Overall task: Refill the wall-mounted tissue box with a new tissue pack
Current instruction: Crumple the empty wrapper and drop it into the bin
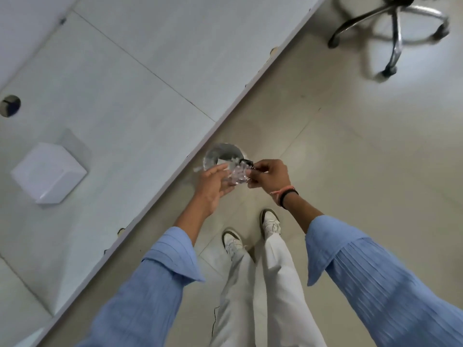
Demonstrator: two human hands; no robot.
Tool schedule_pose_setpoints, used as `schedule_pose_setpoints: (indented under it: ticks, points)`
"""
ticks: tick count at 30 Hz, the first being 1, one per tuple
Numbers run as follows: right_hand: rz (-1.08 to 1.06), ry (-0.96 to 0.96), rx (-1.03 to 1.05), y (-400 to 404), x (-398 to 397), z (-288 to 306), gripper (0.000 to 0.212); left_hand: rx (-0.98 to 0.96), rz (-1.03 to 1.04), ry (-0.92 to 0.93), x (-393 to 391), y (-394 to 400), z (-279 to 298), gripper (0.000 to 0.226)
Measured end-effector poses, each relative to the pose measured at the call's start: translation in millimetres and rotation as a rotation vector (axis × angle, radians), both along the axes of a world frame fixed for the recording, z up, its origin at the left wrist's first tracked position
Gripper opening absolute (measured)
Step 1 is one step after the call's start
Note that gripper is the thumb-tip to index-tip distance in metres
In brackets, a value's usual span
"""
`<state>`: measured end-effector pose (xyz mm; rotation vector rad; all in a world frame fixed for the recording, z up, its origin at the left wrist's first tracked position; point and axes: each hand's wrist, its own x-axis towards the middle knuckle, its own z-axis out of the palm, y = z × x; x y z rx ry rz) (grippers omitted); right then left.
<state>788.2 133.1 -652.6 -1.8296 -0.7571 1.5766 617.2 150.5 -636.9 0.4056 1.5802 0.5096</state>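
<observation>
The white wall-mounted tissue box (48, 172) hangs shut on the pale wall at the left. I am looking down at my own hands in front of my legs. A crumpled clear plastic wrapper (236, 175) with a small dark bit at its top is held between them. My right hand (269, 175) pinches its right side. My left hand (213, 186) holds its left side loosely between the thumb and spread fingers. Both hands hover just above a round shiny metal bin (220, 152) on the floor by the wall. No tissue pack is in view.
A grey skirting edge (160, 196) runs diagonally where the wall meets the beige tiled floor. A chrome swivel-chair base (393, 33) stands at the top right. A dark round hole (10, 105) is in the wall at the far left. My white shoes (233, 242) stand below the hands.
</observation>
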Motion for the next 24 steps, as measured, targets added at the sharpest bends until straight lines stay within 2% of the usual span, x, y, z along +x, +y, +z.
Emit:
schedule_pose_setpoints:
  ticks: [5,9,12,14,17,20,24]
  points:
    - [0.053,-0.208,-0.074,41,-20,-106,0.024,-0.091,0.178,0.049,-17,28,-87,0.033]
    - [0.221,-0.338,-0.094,69,-45,-214,0.007,-0.103,0.297,0.007,-29,43,-143,0.032]
    - [0.29,-0.511,-0.058,83,-70,-255,0.023,-0.085,0.362,-0.023,-37,47,-184,0.027]
    - [0.391,-0.616,-0.036,90,-85,-287,0.025,-0.076,0.403,-0.057,-42,47,-209,0.023]
    - [0.521,-0.585,-0.035,97,-99,-334,0.025,-0.059,0.462,-0.102,-48,46,-238,0.015]
    - [0.734,-0.482,-0.115,100,-98,-346,0.037,-0.048,0.48,-0.106,-50,43,-247,0.018]
    - [0.668,-0.492,-0.114,98,-81,-310,0.03,-0.06,0.473,-0.1,-47,37,-228,0.021]
